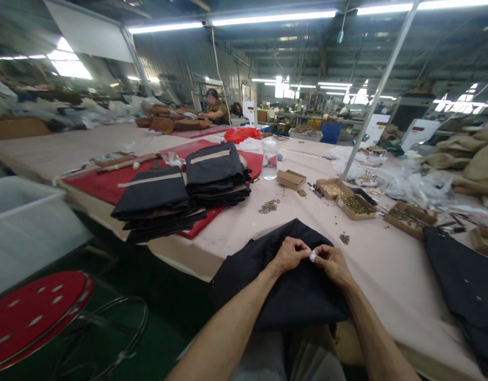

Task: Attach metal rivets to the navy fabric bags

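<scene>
A dark navy garment (283, 286) lies bunched at the table's near edge, hanging partly over it. My left hand (289, 254) and my right hand (333, 263) meet above its middle, both with fingers curled. Between the fingertips they pinch a tiny white piece (313, 256), too small to name. Both forearms reach in from the bottom of the view.
Two stacks of folded dark garments (215, 174) (154, 203) rest on a red mat (104, 185). Cardboard boxes of metal fittings (355, 205) and loose fittings (268, 206) lie beyond my hands, with a clear jar (269, 159). A red stool (33, 312) and white bin (25, 222) stand left. Another person sits far back.
</scene>
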Action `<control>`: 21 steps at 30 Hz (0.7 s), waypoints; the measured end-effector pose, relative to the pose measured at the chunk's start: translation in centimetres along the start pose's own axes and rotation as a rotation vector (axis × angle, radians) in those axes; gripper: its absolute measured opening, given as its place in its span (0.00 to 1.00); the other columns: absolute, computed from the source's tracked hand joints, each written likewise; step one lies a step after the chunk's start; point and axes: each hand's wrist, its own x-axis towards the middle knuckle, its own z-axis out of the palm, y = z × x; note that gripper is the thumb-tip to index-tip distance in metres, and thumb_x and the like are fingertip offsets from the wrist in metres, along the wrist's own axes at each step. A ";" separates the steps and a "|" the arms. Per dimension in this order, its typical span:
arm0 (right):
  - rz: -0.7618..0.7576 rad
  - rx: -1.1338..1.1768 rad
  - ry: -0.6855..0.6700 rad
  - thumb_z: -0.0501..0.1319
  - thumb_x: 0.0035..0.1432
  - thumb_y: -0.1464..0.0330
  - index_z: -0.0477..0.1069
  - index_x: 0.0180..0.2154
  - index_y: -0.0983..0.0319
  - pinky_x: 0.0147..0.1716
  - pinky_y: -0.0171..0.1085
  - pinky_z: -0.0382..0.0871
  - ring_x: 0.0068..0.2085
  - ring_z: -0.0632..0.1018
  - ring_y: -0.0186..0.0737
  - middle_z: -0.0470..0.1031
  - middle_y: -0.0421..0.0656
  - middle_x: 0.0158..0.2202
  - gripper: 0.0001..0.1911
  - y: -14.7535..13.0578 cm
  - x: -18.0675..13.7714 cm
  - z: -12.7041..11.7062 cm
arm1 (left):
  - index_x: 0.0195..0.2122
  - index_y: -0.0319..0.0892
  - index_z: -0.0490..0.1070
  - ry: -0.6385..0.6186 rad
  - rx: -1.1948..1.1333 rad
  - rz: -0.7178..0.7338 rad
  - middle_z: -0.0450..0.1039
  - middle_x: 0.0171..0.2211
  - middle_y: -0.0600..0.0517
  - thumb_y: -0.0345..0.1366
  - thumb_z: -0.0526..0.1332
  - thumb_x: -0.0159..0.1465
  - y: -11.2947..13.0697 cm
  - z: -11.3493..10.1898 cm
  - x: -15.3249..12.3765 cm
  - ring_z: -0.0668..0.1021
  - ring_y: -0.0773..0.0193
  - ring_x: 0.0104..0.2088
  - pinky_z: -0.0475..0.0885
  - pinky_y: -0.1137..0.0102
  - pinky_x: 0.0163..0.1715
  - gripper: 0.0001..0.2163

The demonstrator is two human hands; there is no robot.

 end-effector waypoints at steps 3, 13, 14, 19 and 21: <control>-0.028 0.046 -0.005 0.69 0.47 0.63 0.73 0.29 0.63 0.25 0.33 0.56 0.25 0.66 0.33 0.70 0.38 0.23 0.11 0.0 -0.2 -0.1 | 0.31 0.36 0.80 0.004 -0.005 -0.021 0.79 0.27 0.49 0.41 0.64 0.56 -0.1 0.1 0.2 0.77 0.64 0.29 0.69 0.72 0.32 0.12; -0.037 0.098 0.023 0.68 0.48 0.60 0.74 0.33 0.64 0.25 0.34 0.63 0.26 0.70 0.35 0.74 0.42 0.27 0.15 0.2 -0.2 -0.2 | 0.32 0.36 0.80 -0.020 -0.052 -0.025 0.79 0.28 0.48 0.41 0.62 0.58 -1.0 0.3 0.4 0.78 0.64 0.30 0.71 0.71 0.34 0.13; -0.041 0.095 0.031 0.68 0.48 0.59 0.74 0.34 0.64 0.25 0.34 0.63 0.26 0.70 0.35 0.74 0.42 0.27 0.15 0.3 -0.2 -0.2 | 0.32 0.36 0.80 -0.016 -0.038 -0.035 0.79 0.28 0.48 0.41 0.62 0.58 -1.1 0.3 0.4 0.78 0.64 0.30 0.70 0.71 0.34 0.13; -0.093 0.030 0.060 0.66 0.50 0.60 0.76 0.41 0.64 0.26 0.34 0.64 0.28 0.71 0.36 0.77 0.45 0.34 0.19 0.7 -0.4 -0.1 | 0.32 0.36 0.80 0.035 -0.055 -0.066 0.79 0.28 0.49 0.41 0.62 0.58 -1.2 0.2 0.3 0.77 0.65 0.29 0.70 0.72 0.34 0.12; -0.123 -0.067 0.039 0.65 0.49 0.61 0.77 0.43 0.63 0.27 0.35 0.64 0.29 0.70 0.36 0.77 0.46 0.37 0.19 0.6 -0.5 0.0 | 0.32 0.36 0.79 0.068 -0.113 -0.043 0.79 0.28 0.49 0.41 0.62 0.59 -1.2 0.2 0.3 0.77 0.66 0.29 0.70 0.72 0.35 0.12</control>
